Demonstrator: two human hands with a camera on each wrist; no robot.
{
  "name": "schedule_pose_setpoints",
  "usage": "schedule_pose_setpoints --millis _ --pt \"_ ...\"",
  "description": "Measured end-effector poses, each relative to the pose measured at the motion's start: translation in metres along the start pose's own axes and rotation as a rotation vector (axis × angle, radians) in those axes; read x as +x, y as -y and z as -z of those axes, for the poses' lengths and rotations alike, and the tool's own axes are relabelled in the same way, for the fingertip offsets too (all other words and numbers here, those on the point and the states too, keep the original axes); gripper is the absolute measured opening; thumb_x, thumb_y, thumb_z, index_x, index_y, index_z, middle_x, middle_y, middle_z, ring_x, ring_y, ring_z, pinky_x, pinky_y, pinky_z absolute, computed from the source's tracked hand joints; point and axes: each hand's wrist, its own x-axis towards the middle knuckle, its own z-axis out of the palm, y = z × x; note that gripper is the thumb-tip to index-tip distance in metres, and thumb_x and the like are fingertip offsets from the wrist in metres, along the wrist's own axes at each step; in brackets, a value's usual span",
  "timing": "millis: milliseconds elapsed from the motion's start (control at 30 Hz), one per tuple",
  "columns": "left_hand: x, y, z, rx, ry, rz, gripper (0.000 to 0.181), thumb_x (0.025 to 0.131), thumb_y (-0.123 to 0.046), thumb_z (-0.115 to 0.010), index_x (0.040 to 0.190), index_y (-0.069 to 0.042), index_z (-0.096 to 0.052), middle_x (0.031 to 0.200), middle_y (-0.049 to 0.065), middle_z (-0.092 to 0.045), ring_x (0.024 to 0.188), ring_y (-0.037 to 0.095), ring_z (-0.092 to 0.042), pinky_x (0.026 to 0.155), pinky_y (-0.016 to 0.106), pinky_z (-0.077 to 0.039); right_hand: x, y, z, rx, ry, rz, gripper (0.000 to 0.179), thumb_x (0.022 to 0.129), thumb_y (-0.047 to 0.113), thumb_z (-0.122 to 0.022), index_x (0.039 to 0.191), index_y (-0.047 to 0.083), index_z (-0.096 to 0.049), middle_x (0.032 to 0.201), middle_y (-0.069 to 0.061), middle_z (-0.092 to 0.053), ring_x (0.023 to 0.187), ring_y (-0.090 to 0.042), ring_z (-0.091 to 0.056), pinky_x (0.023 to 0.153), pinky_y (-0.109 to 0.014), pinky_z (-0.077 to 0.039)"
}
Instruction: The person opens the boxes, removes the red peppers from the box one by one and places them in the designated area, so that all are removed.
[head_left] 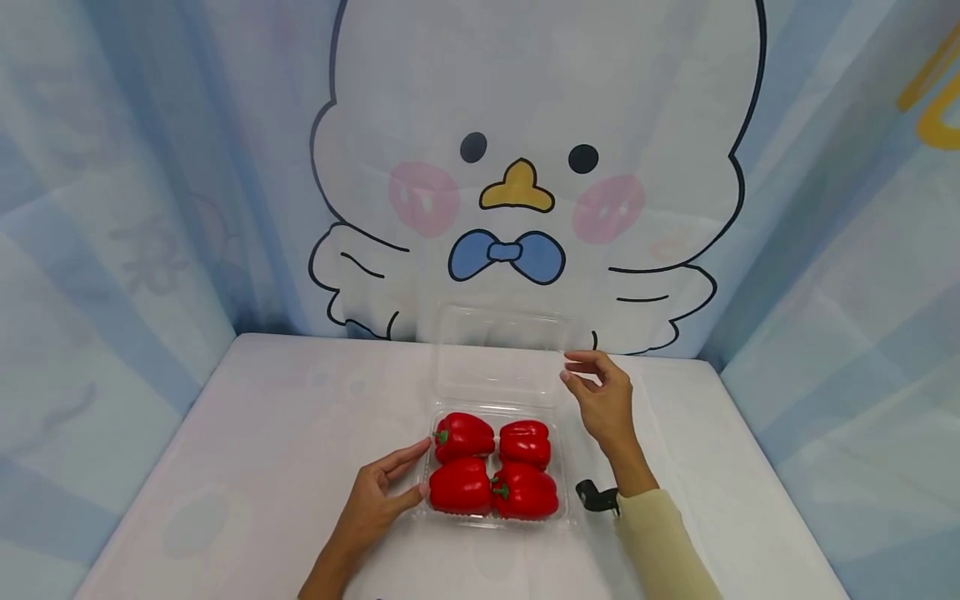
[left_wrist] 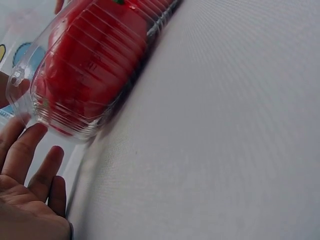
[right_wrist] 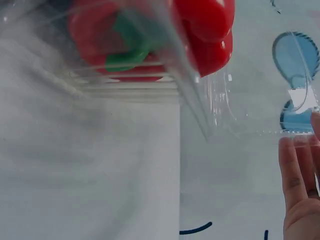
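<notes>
Fingers of the right hand pinch the lid; the left hand, fingers extended, should steady the box.

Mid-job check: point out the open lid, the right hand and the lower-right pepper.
Open lid [head_left: 498, 358]: head view, middle of its clear panel.
Right hand [head_left: 606, 403]: head view, middle of the hand.
Lower-right pepper [head_left: 531, 492]: head view, its red body.

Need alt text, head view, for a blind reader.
Four red bell peppers sit in an open rectangular clear plastic box on a white table; a person's left hand touches the box's left side while the right hand holds the raised clear plastic lid by its right edge. Behind hangs a pale blue curtain with a white cartoon bird.
</notes>
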Motion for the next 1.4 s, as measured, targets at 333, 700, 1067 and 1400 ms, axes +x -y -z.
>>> schedule_pose_setpoints --millis 333,700,1067,1400 --pt "0.0 -0.001 0.002 -0.014 0.018 -0.001 0.059 0.093 -0.012 -0.083 0.148 -0.01 -0.063 0.155 0.004 -0.062 0.151 0.016 -0.05 0.113 0.007 -0.039 0.011 -0.023 0.002 -0.081 0.172 -0.137 0.036 0.1 0.005 -0.073 0.135 0.013 -0.072 0.142 -0.007 -0.068 0.119 -0.029 -0.069 0.091 -0.012 -0.058" --pt "0.0 0.003 0.002 -0.014 0.021 -0.026 0.057 0.093 -0.012 -0.082 0.147 -0.01 -0.063 0.154 0.005 -0.062 0.142 -0.001 -0.054 0.113 0.007 -0.039 0.013 -0.048 0.001 -0.14 0.292 -0.268 0.044 0.102 0.01 -0.071 0.146 0.012 -0.065 0.147 -0.016 -0.064 0.124 -0.033 -0.065 0.089 -0.014 -0.056" --pt "0.0 0.004 0.002 0.0 0.016 -0.04 0.057 0.093 -0.012 -0.082 0.147 -0.009 -0.063 0.154 0.006 -0.062 0.139 -0.006 -0.054 0.113 0.007 -0.039 0.013 -0.057 -0.003 -0.102 0.341 -0.377 0.042 0.106 0.011 -0.064 0.148 0.008 -0.061 0.153 -0.019 -0.059 0.11 -0.028 -0.072 0.09 -0.019 -0.062" --pt "-0.001 0.004 0.003 -0.001 0.017 -0.059 0.057 0.093 -0.011 -0.082 0.147 -0.007 -0.063 0.154 0.008 -0.062 0.137 -0.009 -0.055 0.113 0.007 -0.039 0.011 -0.06 -0.004 -0.121 0.325 -0.398 0.041 0.107 0.013 -0.064 0.147 0.007 -0.062 0.146 -0.021 -0.063 0.106 -0.024 -0.069 0.09 -0.023 -0.064"
